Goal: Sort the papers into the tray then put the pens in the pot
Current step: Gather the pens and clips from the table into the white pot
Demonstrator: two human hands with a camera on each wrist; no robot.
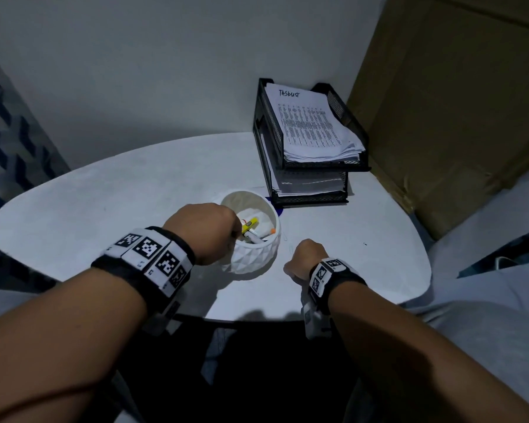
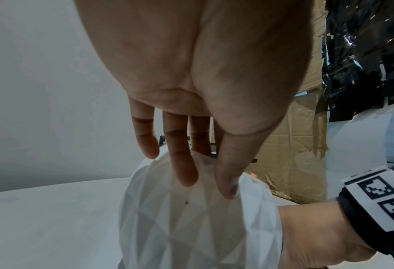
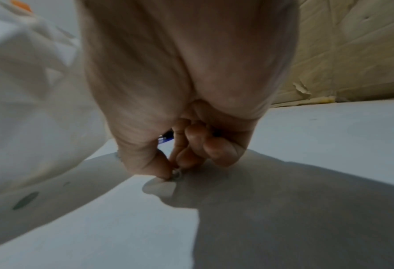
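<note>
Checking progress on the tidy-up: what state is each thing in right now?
tray: two tiers, both holding papers.
papers: stacked in the tray.
pot: upright, pens inside.
pens: lying in the pot.
left hand: fingers straight, touching the pot's rim.
right hand: pinching a small metal thing on the table.

Matt white, black mesh, brown card.

The counter (image 1: 104, 196) is smooth and matt white with faint scuffs. The pot (image 1: 254, 257) near the middle looks like matt white ceramic or plastic, its outer wall cut in small facets; the pens (image 1: 251, 228) inside are glossy plastic. The tray (image 1: 271, 126) at the far right is black wire mesh, matt, holding thin printed papers (image 1: 312, 126) with curled edges. Beside it stands rough brown cardboard (image 1: 458, 102), creased and torn along its lower edge. Both wrists wear black cloth bands (image 1: 148, 257).
</note>
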